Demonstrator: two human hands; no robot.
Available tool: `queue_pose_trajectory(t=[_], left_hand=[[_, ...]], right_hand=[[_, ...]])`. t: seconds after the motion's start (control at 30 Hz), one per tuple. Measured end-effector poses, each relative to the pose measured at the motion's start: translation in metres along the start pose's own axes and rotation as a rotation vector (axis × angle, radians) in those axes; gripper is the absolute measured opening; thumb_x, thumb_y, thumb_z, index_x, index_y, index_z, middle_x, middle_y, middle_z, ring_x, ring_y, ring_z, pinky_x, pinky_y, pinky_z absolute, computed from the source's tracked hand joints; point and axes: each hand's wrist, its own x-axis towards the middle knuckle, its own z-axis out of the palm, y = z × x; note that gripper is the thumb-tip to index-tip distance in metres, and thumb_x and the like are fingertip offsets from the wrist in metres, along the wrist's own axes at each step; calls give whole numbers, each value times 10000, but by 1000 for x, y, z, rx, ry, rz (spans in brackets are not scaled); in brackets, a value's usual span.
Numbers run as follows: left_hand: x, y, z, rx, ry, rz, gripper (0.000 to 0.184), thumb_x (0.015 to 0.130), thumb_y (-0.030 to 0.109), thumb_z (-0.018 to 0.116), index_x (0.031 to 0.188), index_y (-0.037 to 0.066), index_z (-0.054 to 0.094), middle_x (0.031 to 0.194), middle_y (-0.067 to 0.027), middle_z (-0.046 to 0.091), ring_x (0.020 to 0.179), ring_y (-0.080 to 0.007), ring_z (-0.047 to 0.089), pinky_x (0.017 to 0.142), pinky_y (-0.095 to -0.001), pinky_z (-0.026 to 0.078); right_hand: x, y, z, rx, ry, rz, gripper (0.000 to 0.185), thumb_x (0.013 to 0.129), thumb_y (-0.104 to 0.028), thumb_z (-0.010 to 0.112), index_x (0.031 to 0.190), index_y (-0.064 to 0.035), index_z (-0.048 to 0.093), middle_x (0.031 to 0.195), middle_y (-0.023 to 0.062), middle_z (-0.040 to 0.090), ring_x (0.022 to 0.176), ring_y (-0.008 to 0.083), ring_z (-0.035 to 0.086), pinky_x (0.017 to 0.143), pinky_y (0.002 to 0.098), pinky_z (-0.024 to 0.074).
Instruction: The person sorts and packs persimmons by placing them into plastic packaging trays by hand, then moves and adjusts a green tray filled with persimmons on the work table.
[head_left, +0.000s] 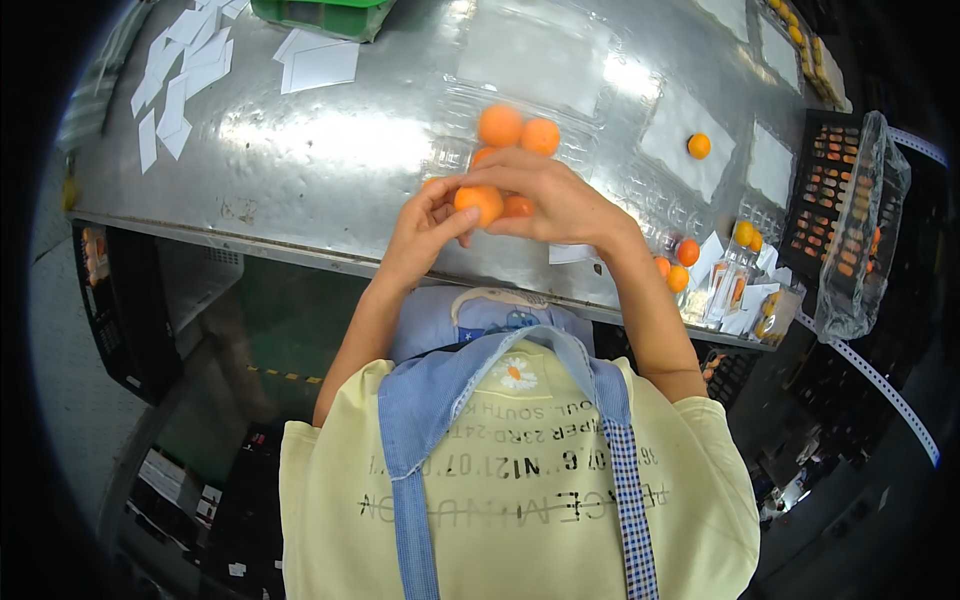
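Near the front edge of the metal table, my left hand (428, 222) has its fingers closed round an orange fruit (478, 205). My right hand (555, 197) meets it from the right, its fingertips at the same fruit, with another orange fruit (518, 207) under its palm. Just beyond the hands, two orange fruits (500, 125) (541, 136) sit at a clear plastic tray (575, 128). A further fruit (483, 156) is partly hidden by my right hand.
White paper slips (180, 85) and a green container (325, 17) are at the back left. Several loose fruits (687, 251) and clear packs (730, 285) lie at the right corner. One fruit (698, 146) rests on a white pad (680, 120). A black crate (815, 190) stands beyond.
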Motion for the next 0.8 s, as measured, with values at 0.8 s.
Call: queue_pose_trajectory(t=[0.8], left_hand=[[1,-15,-48,86,407,35,254,922,140,588,1148,25,581,949,-51,622,737,-76,542,664,-220,452]], right_hand=[[80,75,43,-622,424,146,362,643,-338,764,896,-94,675,840,73,632,857,280,550,769,404,401]])
